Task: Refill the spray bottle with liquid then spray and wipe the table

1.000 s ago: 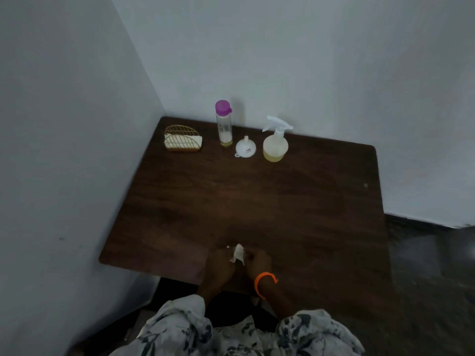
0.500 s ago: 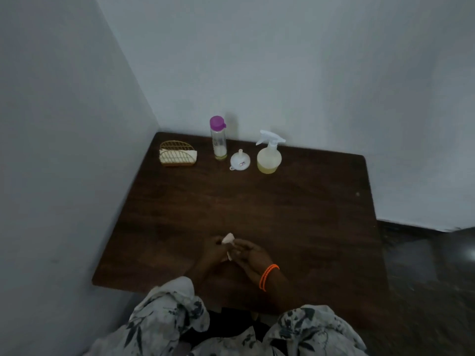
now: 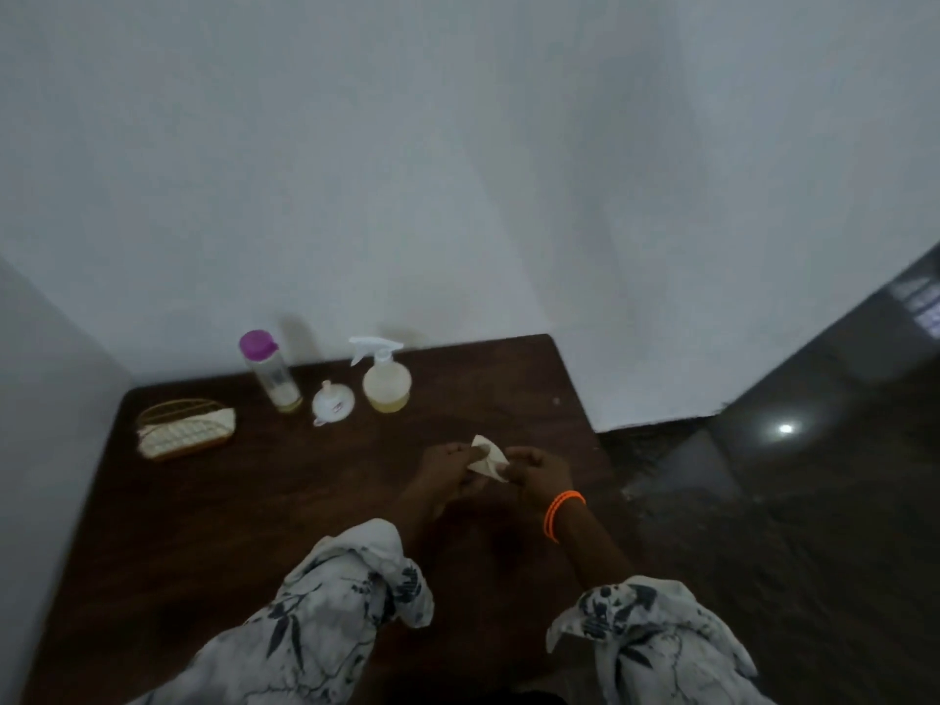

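A small white tissue [image 3: 486, 457] is pinched between my left hand [image 3: 450, 468] and my right hand [image 3: 536, 470] above the middle of the dark wooden table [image 3: 229, 526]. At the table's far edge stands a clear spray bottle [image 3: 385, 381] with a white trigger head and a little yellowish liquid. A white funnel [image 3: 333, 402] lies upside down to its left. Left of that stands a tall clear bottle [image 3: 272, 371] with a purple cap, nearly drained. An orange bangle circles my right wrist.
A gold wire holder with white napkins [image 3: 185, 432] sits at the table's far left corner. White walls close in the left and back sides. Dark shiny floor [image 3: 788, 501] lies beyond the table's right edge.
My head has moved forward and turned right. Both hands, still holding the tissue, have moved farther over the table toward the bottles.
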`<move>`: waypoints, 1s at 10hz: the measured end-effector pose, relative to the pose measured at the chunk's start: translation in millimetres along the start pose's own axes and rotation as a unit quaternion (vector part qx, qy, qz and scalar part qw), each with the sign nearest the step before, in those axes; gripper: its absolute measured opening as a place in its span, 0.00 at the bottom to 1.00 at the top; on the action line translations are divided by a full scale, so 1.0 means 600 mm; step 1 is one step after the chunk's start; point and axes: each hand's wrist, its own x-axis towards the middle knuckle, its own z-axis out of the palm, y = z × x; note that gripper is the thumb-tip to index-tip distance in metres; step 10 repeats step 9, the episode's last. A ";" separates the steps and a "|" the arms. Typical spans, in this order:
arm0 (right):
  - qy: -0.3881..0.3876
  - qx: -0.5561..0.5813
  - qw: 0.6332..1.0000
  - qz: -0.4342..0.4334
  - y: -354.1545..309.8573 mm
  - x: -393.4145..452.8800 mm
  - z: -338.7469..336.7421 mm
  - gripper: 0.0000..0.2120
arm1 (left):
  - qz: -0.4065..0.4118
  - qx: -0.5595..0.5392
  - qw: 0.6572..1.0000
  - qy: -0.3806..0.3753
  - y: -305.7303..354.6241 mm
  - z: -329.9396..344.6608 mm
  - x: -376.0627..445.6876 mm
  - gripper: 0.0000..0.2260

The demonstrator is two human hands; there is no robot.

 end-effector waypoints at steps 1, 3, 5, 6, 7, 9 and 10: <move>0.050 -0.013 0.998 -0.021 -0.007 0.024 -0.076 0.15 | -0.001 0.034 0.999 -0.001 -0.003 0.075 0.030 0.09; 0.126 -0.074 0.989 -0.029 -0.003 0.062 -0.219 0.12 | 0.028 0.156 0.986 0.050 -0.015 0.241 0.061 0.05; 0.178 -0.123 0.974 -0.065 -0.041 0.118 -0.324 0.12 | 0.036 0.207 0.978 -0.006 0.004 0.380 0.119 0.04; 0.216 -0.146 0.960 -0.102 -0.076 0.158 -0.354 0.10 | 0.077 0.233 0.969 -0.028 0.046 0.430 0.141 0.07; 0.209 -0.161 0.959 -0.098 -0.102 0.212 -0.383 0.15 | 0.166 0.362 0.917 0.016 0.079 0.452 0.162 0.17; 0.181 -0.264 0.945 -0.072 -0.118 0.252 -0.413 0.22 | 0.220 0.410 0.883 0.063 0.070 0.415 0.176 0.17; 0.181 -0.264 0.945 -0.072 -0.118 0.252 -0.413 0.22 | 0.220 0.410 0.883 0.063 0.070 0.415 0.176 0.17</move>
